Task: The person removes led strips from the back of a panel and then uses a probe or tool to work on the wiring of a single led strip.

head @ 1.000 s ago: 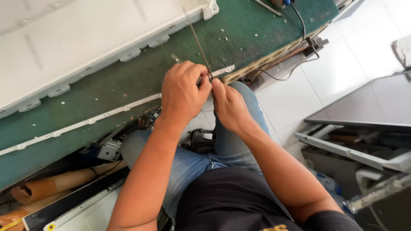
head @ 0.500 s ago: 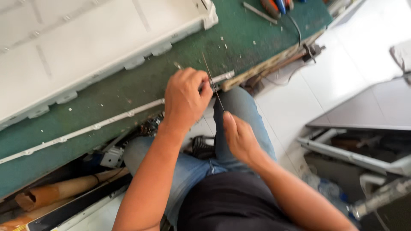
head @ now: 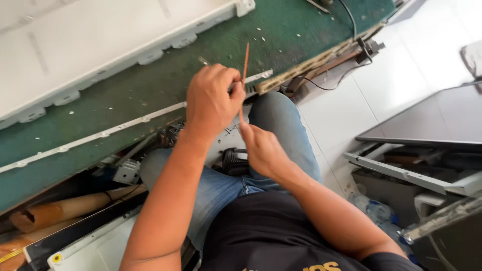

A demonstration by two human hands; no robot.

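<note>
Strip [head: 150,119] end pinched in left hand [head: 213,98]; thin brown strand [head: 245,62], earlier flat, now drawn upward, pinched by right hand [head: 261,148].

A green counter [head: 150,90] speckled with pale crumbs carries a white panel [head: 75,40] and a long white strip [head: 100,135]. The thin stick [head: 245,60] is reddish-brown. Jeans [head: 286,130] are blue, the floor [head: 401,85] white-tiled.

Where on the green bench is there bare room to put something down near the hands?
Bare green bench top runs between the big white panel and the long white strip; only crumbs lie there. It is crowded where the left hand and right hand pinch the thin reddish strip.
</note>
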